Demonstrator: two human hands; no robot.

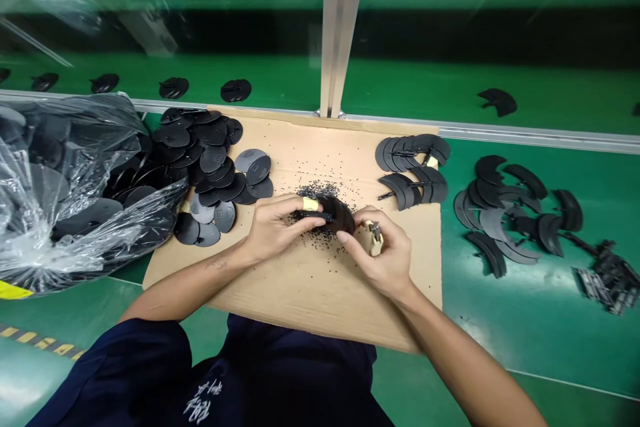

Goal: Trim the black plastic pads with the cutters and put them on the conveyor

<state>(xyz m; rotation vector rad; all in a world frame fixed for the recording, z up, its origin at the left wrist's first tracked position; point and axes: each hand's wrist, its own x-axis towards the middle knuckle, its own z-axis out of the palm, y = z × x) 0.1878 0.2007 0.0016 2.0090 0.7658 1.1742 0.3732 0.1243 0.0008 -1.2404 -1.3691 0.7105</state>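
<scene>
Over the middle of a cardboard sheet (320, 293), my left hand (280, 223) pinches a dark part (340, 213) from its left side. My right hand (383, 247) holds the right edge of the same part, its thumb in front. Pale yellow wraps cover a finger on each hand. A small dark item (375, 230) sits against the wrapped finger of my right hand; its shape is hard to make out. Tiny black bits (320, 190) lie scattered around and under the part.
Black discs (213, 160) pile up at the left beside a clear plastic bag (75, 213) of discs. Curved black pieces (415, 147) lie at the cardboard's right, with more curved pieces (500, 213) farther right. A metal post (340, 33) stands behind.
</scene>
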